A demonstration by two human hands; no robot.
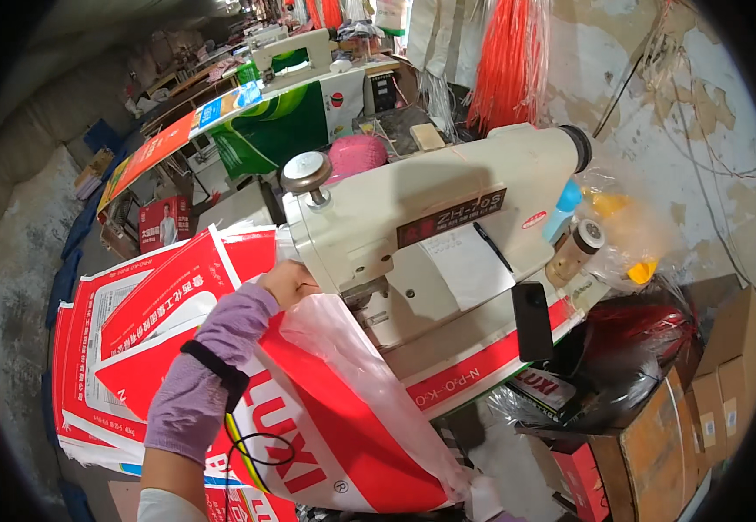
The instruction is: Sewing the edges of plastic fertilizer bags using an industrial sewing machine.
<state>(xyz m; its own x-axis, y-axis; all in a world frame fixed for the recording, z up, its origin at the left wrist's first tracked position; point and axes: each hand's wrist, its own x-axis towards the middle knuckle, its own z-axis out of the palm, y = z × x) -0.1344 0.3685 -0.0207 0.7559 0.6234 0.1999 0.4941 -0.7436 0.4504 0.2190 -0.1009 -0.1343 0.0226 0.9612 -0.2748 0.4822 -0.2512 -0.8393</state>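
Note:
My left hand [287, 283], in a purple sleeve with a black wrist strap, is closed at the upper edge of a red and white woven bag [343, 418], beside the sewing head. Its fingertips are partly hidden. A whitish translucent liner [330, 326] shows along the bag's edge. The bag hangs down from the large cream industrial sewing machine [365, 226] toward the lower edge of the view. There, by the bag's lower corner, a blurred pale and purple patch may be my right hand and sleeve; no fingers can be made out.
Stacked red and white bags [91, 348] lie on the left. On the machine are a notepad [461, 265], a pen [493, 246], a black phone [531, 322] and a thread spool [576, 252]. Cardboard boxes [656, 444] stand at right. Red strands [510, 70] hang behind.

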